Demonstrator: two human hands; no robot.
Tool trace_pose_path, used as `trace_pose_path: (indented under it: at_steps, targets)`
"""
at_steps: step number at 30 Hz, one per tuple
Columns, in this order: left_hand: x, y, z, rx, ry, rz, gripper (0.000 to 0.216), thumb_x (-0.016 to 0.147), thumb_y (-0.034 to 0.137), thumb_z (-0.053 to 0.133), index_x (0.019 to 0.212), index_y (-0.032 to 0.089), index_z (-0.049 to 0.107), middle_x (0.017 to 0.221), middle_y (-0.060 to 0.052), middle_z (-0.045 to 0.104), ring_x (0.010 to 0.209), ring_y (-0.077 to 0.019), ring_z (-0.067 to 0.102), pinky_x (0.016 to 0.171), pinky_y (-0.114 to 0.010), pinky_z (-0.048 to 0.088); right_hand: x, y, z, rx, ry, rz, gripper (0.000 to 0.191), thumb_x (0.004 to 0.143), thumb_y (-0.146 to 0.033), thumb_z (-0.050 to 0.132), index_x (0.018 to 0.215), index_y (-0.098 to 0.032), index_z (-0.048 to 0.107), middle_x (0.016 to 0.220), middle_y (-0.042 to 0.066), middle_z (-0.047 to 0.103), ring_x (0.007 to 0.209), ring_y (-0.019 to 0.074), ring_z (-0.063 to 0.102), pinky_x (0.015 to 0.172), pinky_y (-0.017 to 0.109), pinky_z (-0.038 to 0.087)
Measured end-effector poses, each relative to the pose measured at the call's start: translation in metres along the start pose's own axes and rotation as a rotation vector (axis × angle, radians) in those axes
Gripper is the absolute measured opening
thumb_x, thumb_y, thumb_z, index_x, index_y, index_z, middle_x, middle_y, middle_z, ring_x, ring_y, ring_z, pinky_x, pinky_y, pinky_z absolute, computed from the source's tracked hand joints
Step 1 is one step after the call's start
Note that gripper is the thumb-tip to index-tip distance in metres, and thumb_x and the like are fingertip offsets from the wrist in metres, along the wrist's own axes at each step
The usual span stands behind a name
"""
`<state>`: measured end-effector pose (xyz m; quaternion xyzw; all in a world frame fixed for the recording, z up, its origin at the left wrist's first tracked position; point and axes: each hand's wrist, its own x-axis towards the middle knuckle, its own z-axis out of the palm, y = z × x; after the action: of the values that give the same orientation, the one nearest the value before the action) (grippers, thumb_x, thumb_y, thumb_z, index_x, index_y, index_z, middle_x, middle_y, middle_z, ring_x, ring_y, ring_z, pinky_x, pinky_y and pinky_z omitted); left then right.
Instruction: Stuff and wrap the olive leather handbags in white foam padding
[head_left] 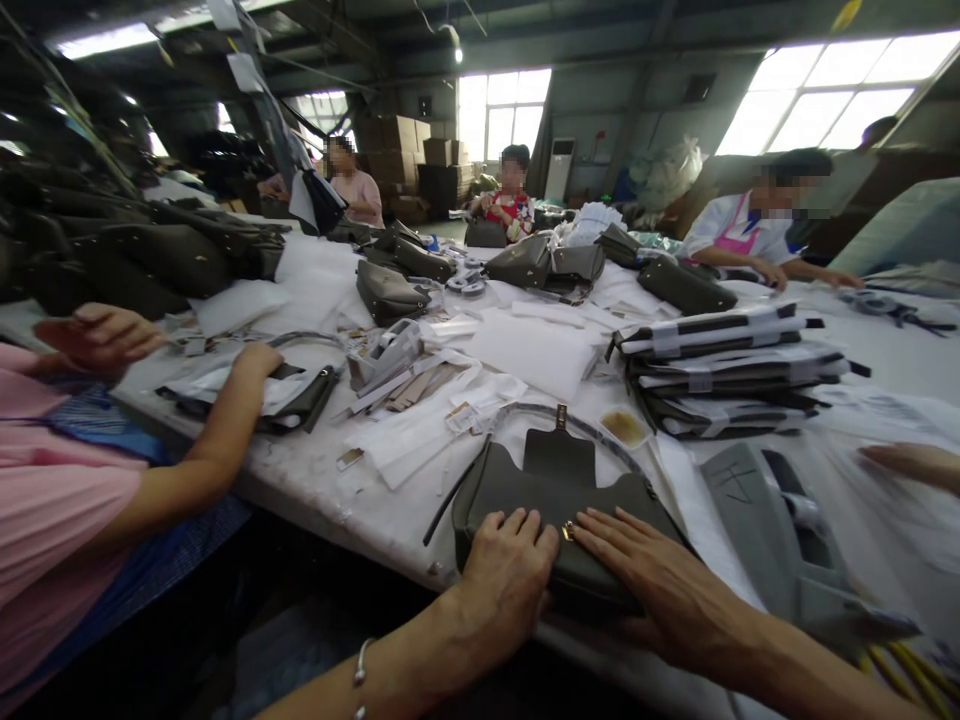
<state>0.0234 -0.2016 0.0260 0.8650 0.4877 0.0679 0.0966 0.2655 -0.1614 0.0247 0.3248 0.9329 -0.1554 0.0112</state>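
A dark olive handbag (491, 485) lies at the near table edge, its flap (559, 458) folded back away from me. On the flap's tip is a gold metal plate (561, 416), and a gold clasp (568, 531) sits on the bag's body. My left hand (510, 560) grips the bag's near left part with bent fingers; its thumb is hidden. Right of the clasp, my right hand (649, 570) rests on the bag with fingers stretched out flat. The bag's strap (600, 433) curves behind the flap, partly wrapped in pale material.
A stack of wrapped bags (720, 375) stands at right, beside a grey cardboard insert (765, 520). White sheets (529, 350) and paper scraps cover the middle. At left, a co-worker's arm (202, 460) reaches over another bag (300, 400). A person's hand (911, 465) enters at right.
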Motion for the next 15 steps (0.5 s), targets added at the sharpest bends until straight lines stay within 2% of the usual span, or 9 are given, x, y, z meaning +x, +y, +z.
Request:
trace_pose_path:
  at_steps: [4, 9, 12, 15]
  targets:
    - [0.004, 0.001, 0.002, -0.01, -0.004, -0.006, 0.034, 0.088, 0.027, 0.063, 0.119, 0.018, 0.055, 0.119, -0.012, 0.065, 0.113, -0.028, 0.061, 0.094, -0.043, 0.051, 0.001, 0.001, 0.001, -0.002, 0.035, -0.041, 0.085, 0.067, -0.011, 0.061, 0.15, -0.018, 0.042, 0.151, 0.013, 0.044, 0.139, 0.0304, 0.042, 0.117, 0.052, 0.034]
    - [0.002, -0.004, 0.024, 0.03, 0.114, 0.055, 0.023, 0.096, 0.022, 0.052, 0.118, 0.021, 0.059, 0.104, -0.007, 0.069, 0.097, -0.0217, 0.067, 0.085, -0.034, 0.054, 0.0, 0.008, 0.01, -0.047, 0.035, -0.14, 0.086, 0.067, 0.0, 0.048, 0.15, -0.019, 0.042, 0.15, 0.011, 0.045, 0.137, 0.0271, 0.046, 0.114, 0.047, 0.041]
    - [-0.002, -0.005, 0.037, 0.108, 0.201, 0.105, 0.029, 0.098, 0.021, 0.047, 0.125, 0.018, 0.056, 0.111, -0.01, 0.069, 0.102, -0.0222, 0.066, 0.086, -0.033, 0.054, -0.003, 0.014, 0.028, -0.101, 0.11, -0.186, 0.086, 0.071, 0.004, 0.044, 0.153, -0.021, 0.036, 0.151, 0.01, 0.043, 0.138, 0.0253, 0.044, 0.113, 0.045, 0.043]
    - [-0.009, -0.008, 0.031, 0.169, 0.214, 0.193, 0.038, 0.1, 0.02, 0.043, 0.138, 0.018, 0.047, 0.124, -0.013, 0.065, 0.114, -0.0232, 0.062, 0.094, -0.036, 0.05, -0.008, 0.015, 0.047, -0.16, 0.257, -0.187, 0.085, 0.077, 0.003, 0.04, 0.156, -0.025, 0.024, 0.152, 0.007, 0.042, 0.139, 0.0238, 0.042, 0.113, 0.044, 0.042]
